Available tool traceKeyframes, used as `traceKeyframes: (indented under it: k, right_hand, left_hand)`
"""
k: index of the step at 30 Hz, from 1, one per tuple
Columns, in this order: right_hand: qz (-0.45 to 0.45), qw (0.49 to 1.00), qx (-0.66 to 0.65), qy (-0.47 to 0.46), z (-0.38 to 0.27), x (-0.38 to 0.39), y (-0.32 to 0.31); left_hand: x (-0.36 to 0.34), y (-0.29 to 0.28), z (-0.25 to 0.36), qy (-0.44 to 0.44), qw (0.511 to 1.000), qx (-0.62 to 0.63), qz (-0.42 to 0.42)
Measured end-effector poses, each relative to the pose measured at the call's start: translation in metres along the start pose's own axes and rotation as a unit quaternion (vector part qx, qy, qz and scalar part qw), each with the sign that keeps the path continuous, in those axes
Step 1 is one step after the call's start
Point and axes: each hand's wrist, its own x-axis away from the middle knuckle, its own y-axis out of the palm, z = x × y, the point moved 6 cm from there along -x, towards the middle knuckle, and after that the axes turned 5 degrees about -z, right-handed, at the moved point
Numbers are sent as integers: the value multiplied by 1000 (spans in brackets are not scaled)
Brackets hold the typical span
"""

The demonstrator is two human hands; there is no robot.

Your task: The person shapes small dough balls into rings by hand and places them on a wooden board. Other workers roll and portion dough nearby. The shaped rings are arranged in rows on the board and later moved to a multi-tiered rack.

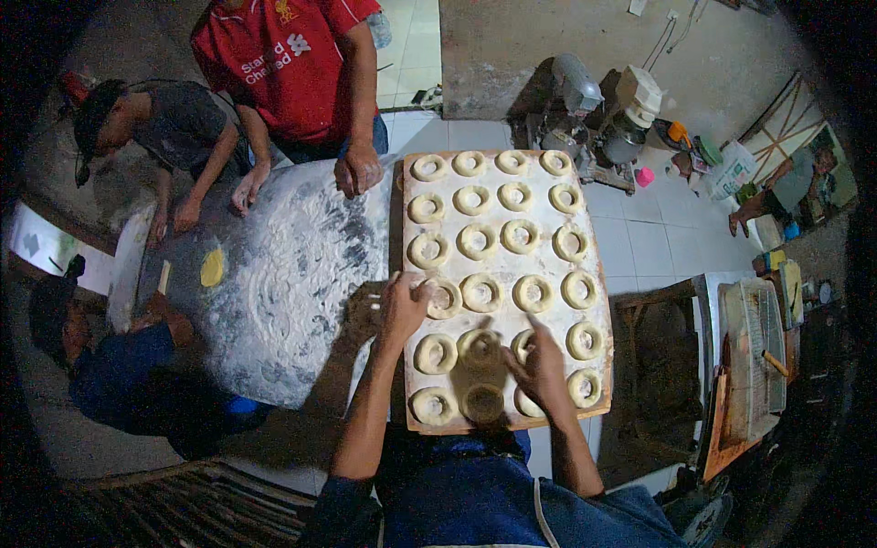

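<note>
A floured wooden board (504, 315) carries several rows of pale dough rings (478, 241). At the board's left edge, my left hand (404, 306) is closed, its bent fingers on the rim of one dough ring (446, 299). My right hand (543, 370) hovers over the near right part of the board, index finger stretched out and thumb apart. Beneath it, another dough ring (522, 344) is partly hidden. Shadow falls across the rings between my hands.
Left of the board is a flour-dusted table (297, 374) with a flat yellow dough piece (212, 268). A person in a red shirt (292, 64) and two others work around it. Mixers (626, 119) stand at the back right; a wire rack (756, 356) is at right.
</note>
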Motion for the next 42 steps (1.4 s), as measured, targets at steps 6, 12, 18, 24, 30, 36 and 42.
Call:
traceKeyframes:
  k: [6, 12, 18, 24, 30, 36, 42]
  right_hand:
    - [57, 987, -87, 119, 67, 73, -63]
    - [42, 981, -107, 153, 61, 83, -73]
    - [50, 975, -153, 154, 64, 90, -65]
    - [89, 973, -142, 156, 55, 91, -88]
    - [209, 966, 99, 116, 113, 101, -123]
    - [105, 976, -21, 191, 175, 97, -110]
    - [123, 966, -85, 211, 169, 78, -107]
  left_hand:
    - [-13, -14, 34, -13, 992, -97, -77]
    - [-4, -28, 32, -13, 998, -41, -49]
    - [75, -36, 66, -48, 997, 23, -60]
    - [88, -43, 80, -43, 989, -117, -74]
    - [95, -23, 34, -39, 998, -53, -10]
    - [139, -45, 26, -57, 991, 26, 121]
    - [213, -45, 20, -191, 976, 106, 27]
